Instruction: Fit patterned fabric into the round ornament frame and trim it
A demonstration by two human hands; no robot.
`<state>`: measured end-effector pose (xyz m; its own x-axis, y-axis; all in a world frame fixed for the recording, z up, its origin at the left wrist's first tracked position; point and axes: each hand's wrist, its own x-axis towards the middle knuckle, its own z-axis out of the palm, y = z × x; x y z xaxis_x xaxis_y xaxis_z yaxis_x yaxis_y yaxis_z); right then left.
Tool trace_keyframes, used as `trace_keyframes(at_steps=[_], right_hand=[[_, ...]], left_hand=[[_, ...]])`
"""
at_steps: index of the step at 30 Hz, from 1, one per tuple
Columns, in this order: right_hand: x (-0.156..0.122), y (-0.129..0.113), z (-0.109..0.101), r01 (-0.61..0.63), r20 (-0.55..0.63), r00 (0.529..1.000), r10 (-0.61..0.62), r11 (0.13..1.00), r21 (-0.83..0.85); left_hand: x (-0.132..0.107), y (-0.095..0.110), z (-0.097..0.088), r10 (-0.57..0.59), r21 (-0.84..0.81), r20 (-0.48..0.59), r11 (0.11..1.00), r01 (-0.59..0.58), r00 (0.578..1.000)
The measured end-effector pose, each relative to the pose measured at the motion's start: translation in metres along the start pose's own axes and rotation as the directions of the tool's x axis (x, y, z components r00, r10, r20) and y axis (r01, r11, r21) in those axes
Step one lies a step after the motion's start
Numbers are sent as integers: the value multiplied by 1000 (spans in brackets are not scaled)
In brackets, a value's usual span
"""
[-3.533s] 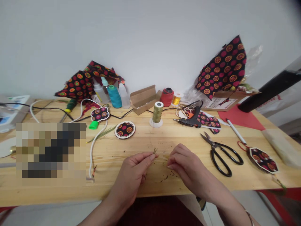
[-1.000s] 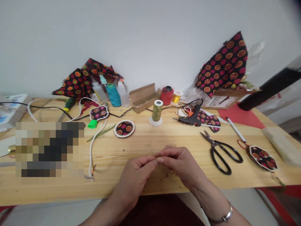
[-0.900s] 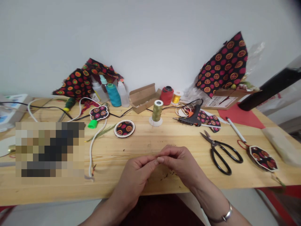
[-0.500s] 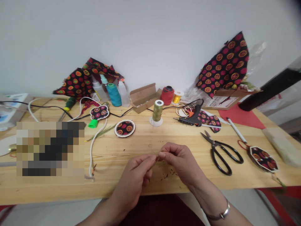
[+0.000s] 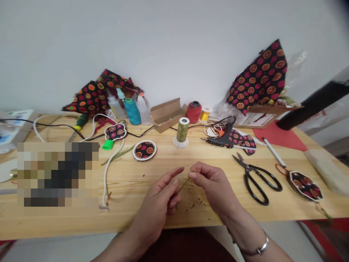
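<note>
Both hands work close together over the near middle of the wooden table (image 5: 152,225). My right hand (image 5: 211,185) pinches the upper end of a thin olive-green thread bundle (image 5: 183,184) between thumb and forefinger. My left hand (image 5: 163,198) holds the lower end, its index finger stretched forward and the other fingers curled. The thread runs slanted between the two hands. Small thread scraps (image 5: 196,203) lie on the wood under my right hand.
Behind my hands stand an olive thread spool (image 5: 182,130), a round patterned disc (image 5: 144,150) and a black glue gun (image 5: 222,139). Black scissors (image 5: 257,178) and a patterned octagon ornament (image 5: 304,185) lie at right. White cord (image 5: 109,171) trails at left; patterned fabric (image 5: 259,82) leans on the wall.
My hands were apart at first, then met fingertip to fingertip. They have since drawn slightly apart, my left index finger has stretched out, and the green thread now shows between them.
</note>
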<state>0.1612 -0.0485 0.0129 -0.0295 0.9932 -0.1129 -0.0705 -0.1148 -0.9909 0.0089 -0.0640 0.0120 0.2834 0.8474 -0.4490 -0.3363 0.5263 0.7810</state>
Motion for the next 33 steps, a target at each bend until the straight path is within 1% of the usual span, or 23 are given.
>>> trace_keyframes(at_steps=[2,4,6,8,12,14,17,19,21,22,23,25,27,29,31,33], right_hand=[[1,-2,-1,34,-11,999,-34,999,-20],[3,-6,-2,62,-19,998,-62,998,-28],[6,-11,-4,85,-22,996,-86,996,-30],[8,-17,-5,101,-23,994,-102,994,-46],[13,-30,-7,143,-24,989,-147,984,-109],[16,-37,-8,169,-21,985,-174,976,-140],[20,-46,-9,213,-16,976,-219,959,-185],[23,-52,-10,254,-14,965,-263,944,-212],[27,-57,-10,287,-12,955,-297,930,-229],[29,-60,-10,298,-10,951,-309,925,-237],[30,-62,-10,306,-8,948,-317,921,-243],[34,-67,-9,320,0,944,-330,914,-249],[37,-71,-7,337,14,939,-345,908,-249],[41,-73,-4,358,32,932,-362,902,-242],[43,-76,-1,381,50,923,-381,894,-236],[45,-79,2,398,66,917,-394,889,-226]], left_hand=[[0,-1,-1,14,-7,15,1000,-14,1000],[2,-3,-2,60,-41,10,997,-59,998],[5,-6,-4,129,-64,-21,989,-130,991],[7,-7,-6,186,-38,-53,981,-188,981],[12,-5,-10,276,50,-121,961,-272,953],[13,-1,-13,323,128,-148,943,-306,935],[14,6,-19,380,281,-200,905,-319,903],[15,12,-23,424,358,-249,876,-324,871],[15,16,-25,469,415,-290,847,-332,834],[15,18,-26,482,434,-303,838,-332,822],[14,20,-25,484,440,-308,836,-329,819],[12,23,-22,456,408,-289,854,-323,842],[10,27,-16,433,348,-230,873,-341,872],[8,33,-8,455,310,-161,866,-393,876],[7,41,1,491,316,-106,841,-439,865],[9,49,10,461,341,-33,839,-424,887]])
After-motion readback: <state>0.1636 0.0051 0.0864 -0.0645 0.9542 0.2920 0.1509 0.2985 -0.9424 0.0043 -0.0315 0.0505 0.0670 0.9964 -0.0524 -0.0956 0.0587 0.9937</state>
